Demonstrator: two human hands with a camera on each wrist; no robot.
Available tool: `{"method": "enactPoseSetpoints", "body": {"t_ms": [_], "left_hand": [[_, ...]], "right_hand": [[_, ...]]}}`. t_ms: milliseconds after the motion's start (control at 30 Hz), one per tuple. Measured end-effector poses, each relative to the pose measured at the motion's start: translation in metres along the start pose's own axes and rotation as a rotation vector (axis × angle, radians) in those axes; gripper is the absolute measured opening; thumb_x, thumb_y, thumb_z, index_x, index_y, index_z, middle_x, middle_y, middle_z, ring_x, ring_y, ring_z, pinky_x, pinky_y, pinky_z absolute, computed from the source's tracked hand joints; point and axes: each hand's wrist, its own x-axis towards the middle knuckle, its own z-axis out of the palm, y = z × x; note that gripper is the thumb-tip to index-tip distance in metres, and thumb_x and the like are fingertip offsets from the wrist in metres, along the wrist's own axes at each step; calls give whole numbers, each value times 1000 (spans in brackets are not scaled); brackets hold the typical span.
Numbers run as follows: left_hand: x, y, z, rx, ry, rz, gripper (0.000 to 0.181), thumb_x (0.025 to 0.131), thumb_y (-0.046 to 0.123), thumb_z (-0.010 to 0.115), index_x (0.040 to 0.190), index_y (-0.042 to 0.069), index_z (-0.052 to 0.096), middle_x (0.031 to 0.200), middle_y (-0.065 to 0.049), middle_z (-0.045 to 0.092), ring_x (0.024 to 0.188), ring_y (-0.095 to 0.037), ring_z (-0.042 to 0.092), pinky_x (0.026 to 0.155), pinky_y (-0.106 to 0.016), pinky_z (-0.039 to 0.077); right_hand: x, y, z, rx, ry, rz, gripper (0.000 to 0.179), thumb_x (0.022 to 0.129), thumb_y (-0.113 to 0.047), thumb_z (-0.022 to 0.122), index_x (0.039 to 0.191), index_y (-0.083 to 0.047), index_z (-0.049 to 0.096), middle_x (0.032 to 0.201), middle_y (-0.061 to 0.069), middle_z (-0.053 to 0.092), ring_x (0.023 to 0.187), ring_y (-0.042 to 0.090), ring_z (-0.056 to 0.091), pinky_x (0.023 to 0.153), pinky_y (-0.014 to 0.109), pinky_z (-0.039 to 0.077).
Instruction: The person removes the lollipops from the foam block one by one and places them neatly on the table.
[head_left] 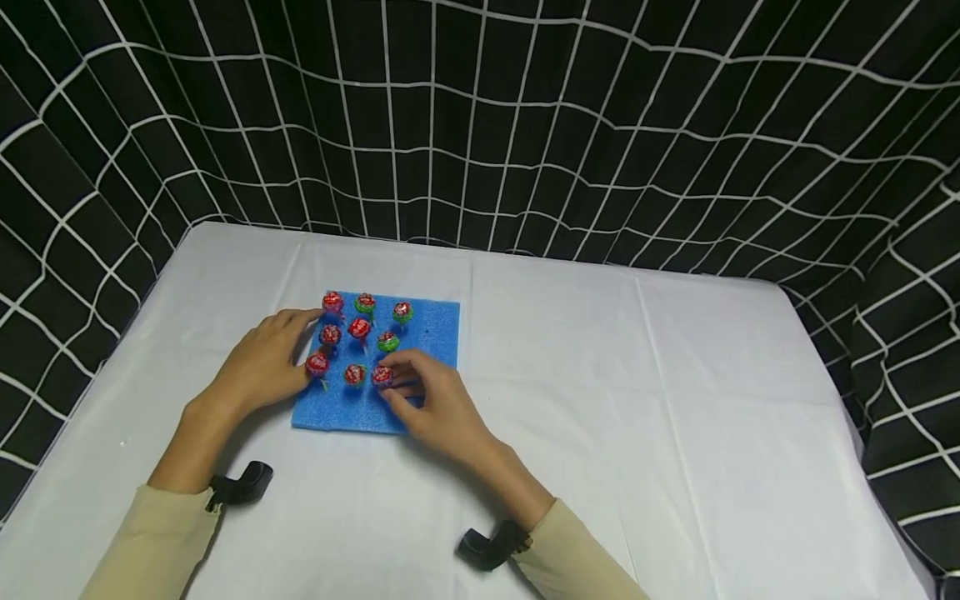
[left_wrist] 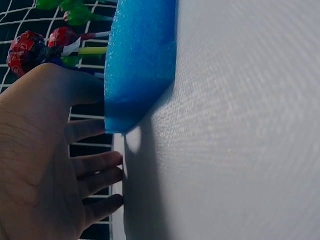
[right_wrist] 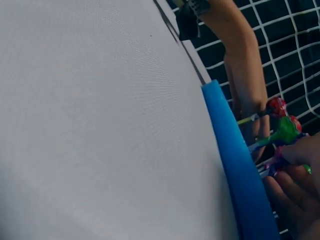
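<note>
- While the left hand lies with its fingers straight and spread, its thumb rests at the left edge of the one blue foam board, probably soft and light.
- Nine lollipops stand over that board in three rows of three; each should be light, hard and slick-wrapped, best held round its head.
- Right hand pinches the nearest row's rightmost lollipop between thumb and fingers.

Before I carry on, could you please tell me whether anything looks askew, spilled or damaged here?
Nothing stands out as spilled or damaged. The nine lollipops stand in the blue foam in slightly uneven rows, and the white cloth shows fold creases, but neither looks worrying.
</note>
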Motion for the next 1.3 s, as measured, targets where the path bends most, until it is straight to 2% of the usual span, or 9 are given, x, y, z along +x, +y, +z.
{"method": "enactPoseSetpoints", "body": {"t_ms": [133, 467, 767, 1133, 1300], "left_hand": [[-1, -1, -1, 3, 3, -4, 80, 84, 9, 64, 161, 3, 40, 161, -28, 45, 150, -52, 40, 123, -72, 31], [-4, -4, 0, -9, 3, -12, 79, 85, 10, 62, 161, 4, 40, 160, -29, 45, 149, -52, 41, 123, -72, 32], [-3, -4, -3, 5, -13, -7, 80, 85, 9, 63, 161, 4, 39, 161, -28, 44, 150, -52, 40, 123, -72, 31], [-1, -3, -1, 5, -12, -14, 79, 86, 10, 63, 161, 4, 39, 161, -28, 44, 150, -51, 40, 124, -71, 30], [1, -2, 1, -2, -17, -1, 79, 86, 10, 62, 161, 3, 39, 161, -27, 44, 151, -51, 40, 124, -71, 30]], "right_hand": [[1, 0, 3, 14, 24, -8, 32, 96, 2, 70, 127, 0, 64, 118, 17, 74, 107, 27, 74, 90, 24, 63], [2, 2, 6, 23, 44, -3, 31, 93, 7, 67, 124, 1, 64, 115, 17, 73, 103, 26, 74, 88, 27, 64], [3, 4, 12, 29, 89, -38, 31, 93, 8, 68, 122, 1, 64, 114, 18, 73, 101, 27, 73, 87, 24, 63], [3, -2, 9, 85, 176, -61, 32, 93, 8, 69, 125, 4, 65, 113, 20, 73, 101, 30, 73, 86, 33, 66], [1, -6, 5, 86, 224, -21, 32, 93, 5, 70, 125, 0, 66, 112, 17, 74, 99, 27, 72, 81, 35, 66]]}}
